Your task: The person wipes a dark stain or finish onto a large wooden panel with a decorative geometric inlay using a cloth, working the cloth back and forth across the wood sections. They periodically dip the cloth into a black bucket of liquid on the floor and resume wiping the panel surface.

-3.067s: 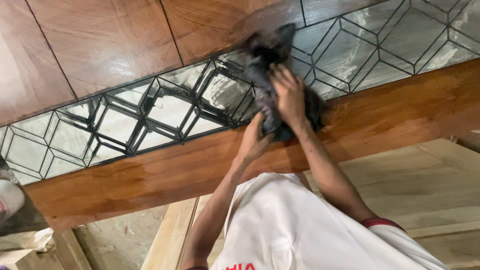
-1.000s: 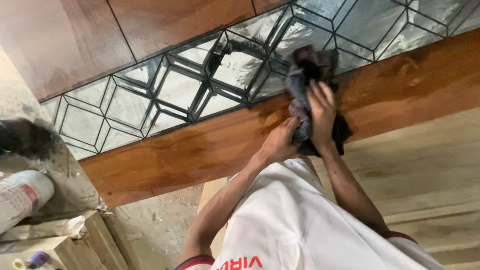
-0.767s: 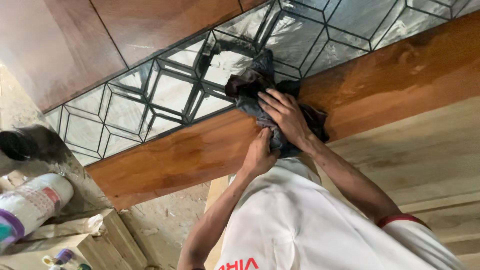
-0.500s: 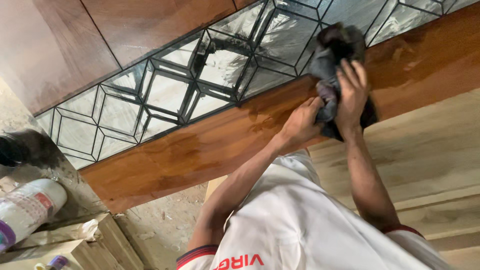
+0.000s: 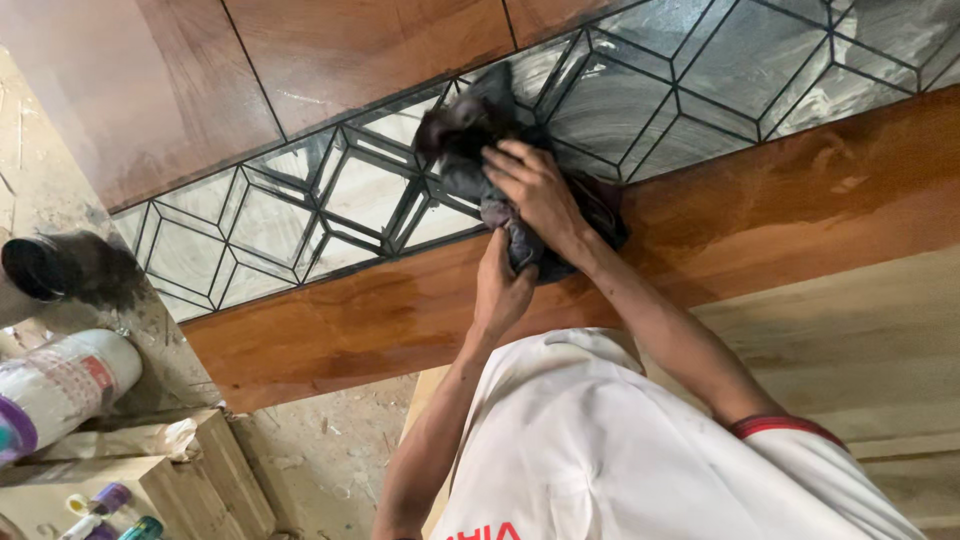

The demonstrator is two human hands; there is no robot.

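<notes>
Since half a second ago, both hands and the dark cloth [image 5: 480,140] have slid leftward along the glass strip, and the cloth now sits bunched over the middle panes rather than near the right end. It lies on the leaded glass panel [image 5: 340,200], its lower folds spilling onto the polished wooden rail [image 5: 780,210] just below. One hand [image 5: 540,195] presses flat on the cloth from above, fingers [image 5: 505,160] slightly spread and curled over the bunched fabric. The other hand [image 5: 500,290] sits lower on the rail, its fingers closed around a hanging fold of the cloth. Which hand is left or right cannot be told for sure from this angle. Beyond the rail, a white cylindrical container [image 5: 60,385] lies on the dusty floor beside a dark pipe end [image 5: 40,265].
</notes>
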